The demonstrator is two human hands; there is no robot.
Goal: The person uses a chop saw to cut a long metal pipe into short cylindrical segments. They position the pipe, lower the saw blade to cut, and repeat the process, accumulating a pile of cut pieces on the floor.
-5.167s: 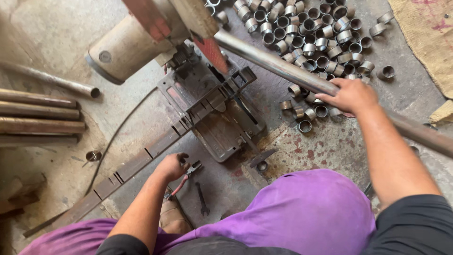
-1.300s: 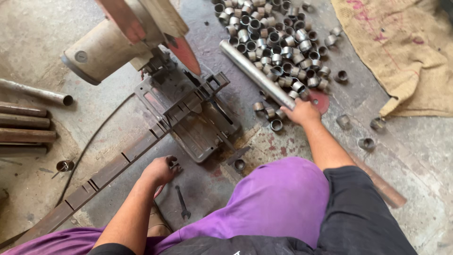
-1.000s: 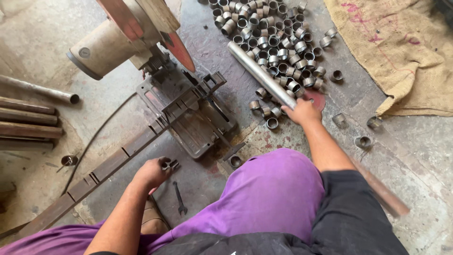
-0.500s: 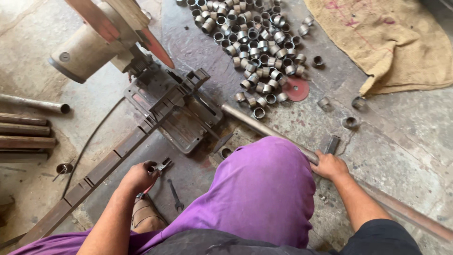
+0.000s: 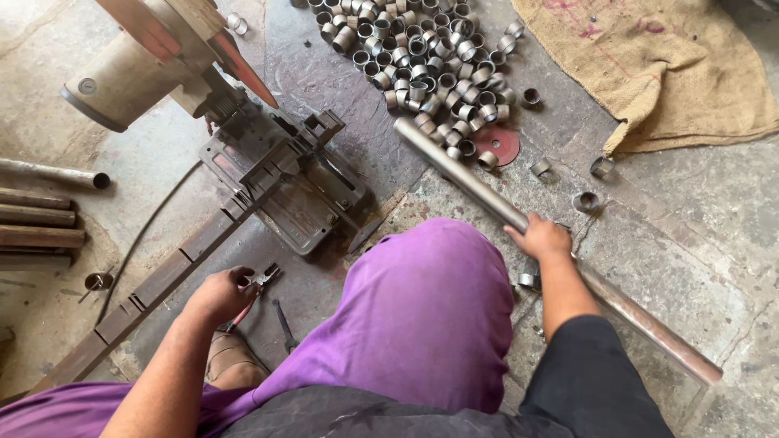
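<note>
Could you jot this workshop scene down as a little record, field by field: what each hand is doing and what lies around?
left hand: on pliers on the floor
right hand: gripping a long pipe
pipe: lies slantwise on the floor, its near end pointing toward the saw
saw: chop saw, head raised above its base
rings: heap of short cut pipe pieces beyond the pipe
disc: red, flat beside the heap
sack: burlap, top right
spare pipes: stacked at left

Long dull grey metal pipe [image 5: 487, 199], smooth; far pile of shiny cut metal rings [image 5: 422, 57]; far-right coarse tan burlap sack [image 5: 673, 65]; rough concrete floor [image 5: 690, 219].
</note>
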